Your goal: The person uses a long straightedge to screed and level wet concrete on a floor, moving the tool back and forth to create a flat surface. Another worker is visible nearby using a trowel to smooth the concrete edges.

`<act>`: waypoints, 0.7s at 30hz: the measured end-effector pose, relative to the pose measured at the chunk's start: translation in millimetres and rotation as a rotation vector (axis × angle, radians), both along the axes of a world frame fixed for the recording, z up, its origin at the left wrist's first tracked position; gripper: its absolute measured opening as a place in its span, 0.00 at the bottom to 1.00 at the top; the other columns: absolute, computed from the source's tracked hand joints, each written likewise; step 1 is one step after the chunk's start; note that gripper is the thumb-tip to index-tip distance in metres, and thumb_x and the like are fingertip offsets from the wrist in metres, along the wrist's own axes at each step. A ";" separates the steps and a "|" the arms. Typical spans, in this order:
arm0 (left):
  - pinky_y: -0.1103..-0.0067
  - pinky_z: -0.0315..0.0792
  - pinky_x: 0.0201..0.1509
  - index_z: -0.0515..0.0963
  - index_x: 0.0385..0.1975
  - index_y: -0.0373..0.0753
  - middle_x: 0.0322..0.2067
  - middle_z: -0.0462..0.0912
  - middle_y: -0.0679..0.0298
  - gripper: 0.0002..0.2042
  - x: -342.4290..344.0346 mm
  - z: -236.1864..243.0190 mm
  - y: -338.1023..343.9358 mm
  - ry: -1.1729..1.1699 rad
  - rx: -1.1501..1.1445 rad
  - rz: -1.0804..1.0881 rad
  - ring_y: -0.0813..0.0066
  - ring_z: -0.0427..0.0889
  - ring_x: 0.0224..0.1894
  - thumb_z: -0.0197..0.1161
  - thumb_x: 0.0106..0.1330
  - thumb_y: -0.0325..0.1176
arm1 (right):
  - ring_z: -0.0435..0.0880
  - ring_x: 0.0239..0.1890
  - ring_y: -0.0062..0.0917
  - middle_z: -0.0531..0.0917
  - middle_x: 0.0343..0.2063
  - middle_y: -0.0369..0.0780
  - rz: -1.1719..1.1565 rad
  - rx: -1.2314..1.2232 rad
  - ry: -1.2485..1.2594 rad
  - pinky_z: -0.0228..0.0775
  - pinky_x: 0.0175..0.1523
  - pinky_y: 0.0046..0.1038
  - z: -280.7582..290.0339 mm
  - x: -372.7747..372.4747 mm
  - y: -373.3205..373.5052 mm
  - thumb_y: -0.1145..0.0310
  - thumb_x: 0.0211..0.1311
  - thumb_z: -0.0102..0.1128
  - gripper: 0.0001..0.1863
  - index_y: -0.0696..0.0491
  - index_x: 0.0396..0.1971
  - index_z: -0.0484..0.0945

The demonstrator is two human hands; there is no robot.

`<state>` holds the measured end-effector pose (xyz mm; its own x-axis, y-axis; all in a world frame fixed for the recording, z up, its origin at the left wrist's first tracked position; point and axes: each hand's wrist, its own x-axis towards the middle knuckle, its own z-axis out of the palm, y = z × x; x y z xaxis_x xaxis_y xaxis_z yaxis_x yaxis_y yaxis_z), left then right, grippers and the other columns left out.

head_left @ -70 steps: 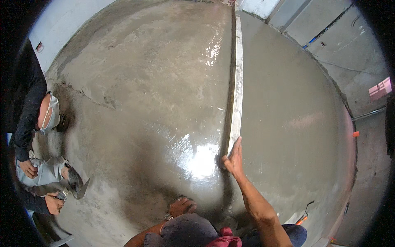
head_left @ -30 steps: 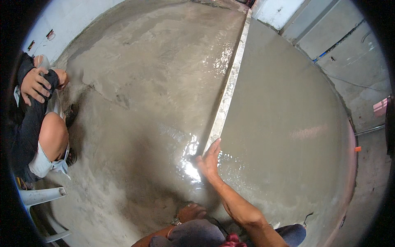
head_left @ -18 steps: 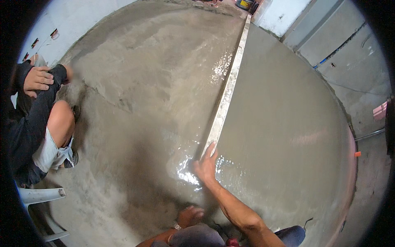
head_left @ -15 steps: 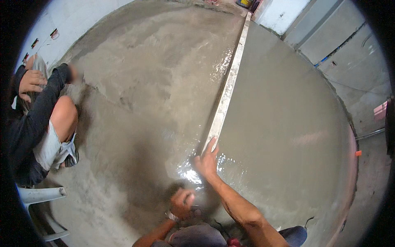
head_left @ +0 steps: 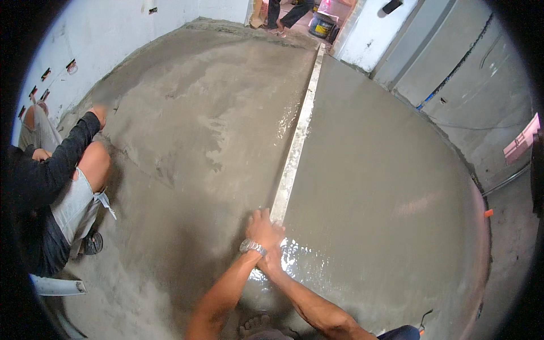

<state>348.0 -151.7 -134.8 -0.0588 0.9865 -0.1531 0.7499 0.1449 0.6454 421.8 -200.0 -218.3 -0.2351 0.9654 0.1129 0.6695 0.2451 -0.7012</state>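
Pale bar [head_left: 297, 139]: left hand [head_left: 262, 229] now joins right hand [head_left: 274, 256], both clasping near end.

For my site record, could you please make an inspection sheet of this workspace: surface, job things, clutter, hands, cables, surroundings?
Surface: floor wet-looking; patchy on the left, more even on the right.
Job things: long pale bar, lying along the floor.
Clutter: bucket at the far end.
Hands: left hand overlaps right hand at the bar's near end; grips partly hidden.
Cables: blue line at right; cable or pipe, cannot tell.
Surroundings: co-worker crouching at left; another person's legs beyond the bar.
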 end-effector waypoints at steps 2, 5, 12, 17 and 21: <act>0.57 0.70 0.55 0.66 0.57 0.35 0.53 0.67 0.47 0.35 7.2 -6.7 7.0 0.020 -0.023 0.019 0.45 0.71 0.55 0.70 0.52 0.47 | 0.50 0.67 0.58 0.56 0.65 0.58 -0.007 -0.043 0.045 0.38 0.72 0.51 -12.9 3.4 -2.4 0.52 0.60 0.55 0.39 0.60 0.66 0.56; 0.58 0.71 0.55 0.68 0.53 0.33 0.53 0.67 0.47 0.31 11.7 -0.2 3.1 0.091 -0.047 0.008 0.46 0.71 0.55 0.69 0.54 0.45 | 0.58 0.65 0.48 0.63 0.62 0.53 -0.044 -0.033 0.219 0.47 0.70 0.45 -20.4 3.9 -6.2 0.49 0.62 0.53 0.37 0.57 0.64 0.59; 0.65 0.79 0.41 0.71 0.45 0.31 0.45 0.73 0.52 0.26 29.6 -16.7 23.4 0.339 0.124 0.006 0.51 0.81 0.43 0.70 0.52 0.40 | 0.63 0.63 0.40 0.65 0.61 0.50 -0.019 -0.375 0.495 0.55 0.67 0.39 -82.3 5.7 13.4 0.47 0.57 0.59 0.41 0.53 0.65 0.58; 0.63 0.78 0.43 0.70 0.44 0.28 0.45 0.72 0.50 0.27 7.5 -15.9 31.9 0.385 0.072 0.069 0.48 0.80 0.42 0.72 0.49 0.40 | 0.55 0.68 0.48 0.54 0.67 0.56 0.230 -0.206 -0.066 0.51 0.70 0.41 -31.5 14.3 15.5 0.49 0.54 0.64 0.47 0.52 0.69 0.51; 0.62 0.77 0.44 0.72 0.45 0.28 0.46 0.72 0.50 0.27 13.6 -18.2 50.5 0.378 0.101 0.113 0.48 0.79 0.45 0.72 0.49 0.39 | 0.43 0.72 0.50 0.47 0.69 0.58 0.191 -0.371 -0.160 0.46 0.72 0.43 66.5 92.2 9.8 0.48 0.52 0.67 0.56 0.50 0.72 0.39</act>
<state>361.6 -101.3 -153.0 -0.2014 0.9795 -0.0032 0.9200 0.1902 0.3428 514.0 -190.3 -151.8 -0.3995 0.8713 -0.2852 0.7440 0.1263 -0.6562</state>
